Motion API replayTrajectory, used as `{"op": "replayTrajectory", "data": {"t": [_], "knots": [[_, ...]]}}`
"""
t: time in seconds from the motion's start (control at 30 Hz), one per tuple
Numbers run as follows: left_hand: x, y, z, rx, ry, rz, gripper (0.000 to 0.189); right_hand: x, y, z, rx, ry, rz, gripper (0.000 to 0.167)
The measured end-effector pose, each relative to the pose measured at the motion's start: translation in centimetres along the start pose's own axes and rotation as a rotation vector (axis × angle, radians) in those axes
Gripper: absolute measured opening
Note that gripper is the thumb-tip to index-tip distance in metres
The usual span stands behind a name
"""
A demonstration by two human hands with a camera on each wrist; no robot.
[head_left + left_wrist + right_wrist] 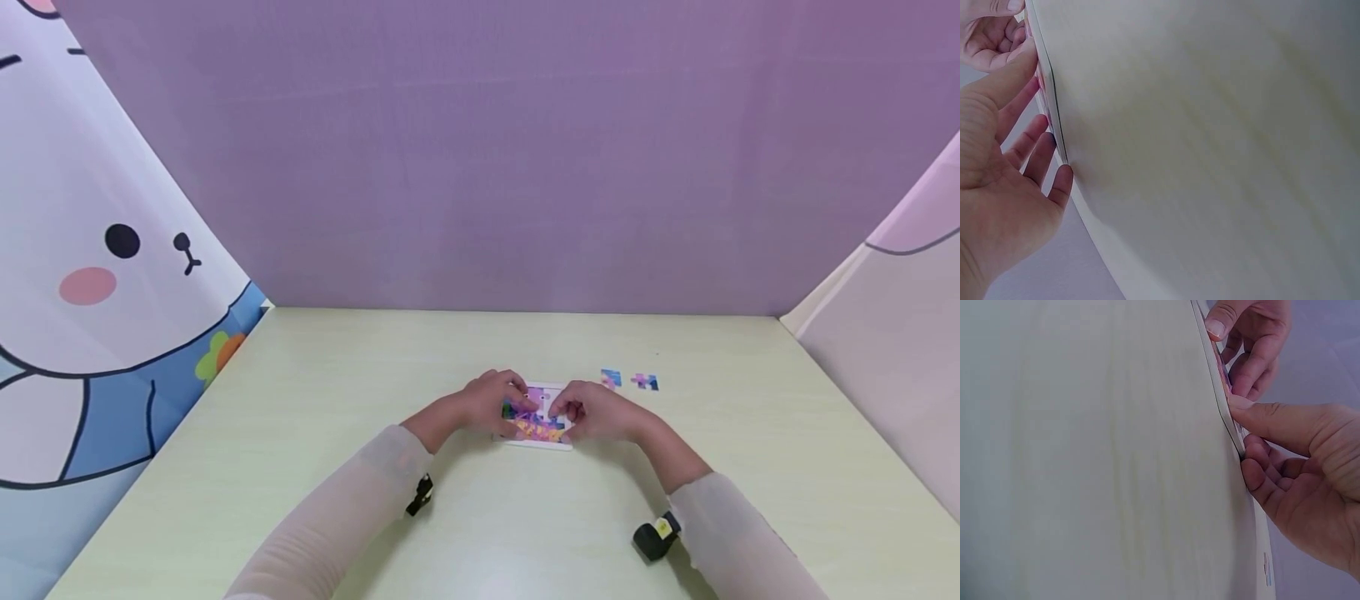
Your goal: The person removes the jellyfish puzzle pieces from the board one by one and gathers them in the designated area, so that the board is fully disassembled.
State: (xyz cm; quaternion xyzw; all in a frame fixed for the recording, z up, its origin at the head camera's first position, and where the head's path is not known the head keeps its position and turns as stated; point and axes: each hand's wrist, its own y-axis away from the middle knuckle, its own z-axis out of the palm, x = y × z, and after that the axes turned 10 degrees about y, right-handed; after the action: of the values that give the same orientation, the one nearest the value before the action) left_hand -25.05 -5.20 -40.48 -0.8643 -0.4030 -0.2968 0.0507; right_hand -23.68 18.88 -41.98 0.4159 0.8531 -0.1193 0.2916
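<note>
Left hand [491, 402]: fingers spread and loosely bent, thumb and fingertips touching the left part of a small, colourful pink, purple and yellow jigsaw puzzle [538, 428]; not wrapped round anything. Right hand [600, 412]: thumb and forefinger reach onto the puzzle's right side, other fingers curled under; cannot tell whether a piece is pinched.

Puzzle lies flat on the table between both hands, in a thin white rectangular tray [542, 446]. Pale patch toward its upper right, likely unfilled.

Handling, by judgement: pieces look like thin card, light, fairly stiff, smooth enough to skid; knobs could bend or fray if forced. Best taken by opposite edges, thumb and fingertip, then pressed flat from above. Tray probably light too, liable to slide unless steadied at the rim.

Just beyond the right hand: a blue-and-pink loose jigsaw piece [611, 378]; beside it, apart, a pink-and-dark-blue knobbed section [645, 382].

Farther out: pale, wood-grained table [360, 350]; plain purple fabric backdrop [480, 167].
</note>
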Motion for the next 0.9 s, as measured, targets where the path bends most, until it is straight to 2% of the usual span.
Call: {"op": "replayTrajectory", "data": {"t": [0.27,0.53,0.9], "knots": [[0.0,-0.2,0.0,-0.001,0.001,-0.015,0.047,-0.1,0.1,0.0,0.005,-0.004,-0.019,0.027],[0.0,-0.4,0.0,0.005,0.004,-0.019,0.047,0.1,0.1,-0.1,-0.01,-0.081,-0.026,0.03],[0.4,-0.5,-0.1,0.005,-0.011,-0.019,0.045,1.2,0.6,-0.3,0.025,-0.184,-0.041,0.022]]}}
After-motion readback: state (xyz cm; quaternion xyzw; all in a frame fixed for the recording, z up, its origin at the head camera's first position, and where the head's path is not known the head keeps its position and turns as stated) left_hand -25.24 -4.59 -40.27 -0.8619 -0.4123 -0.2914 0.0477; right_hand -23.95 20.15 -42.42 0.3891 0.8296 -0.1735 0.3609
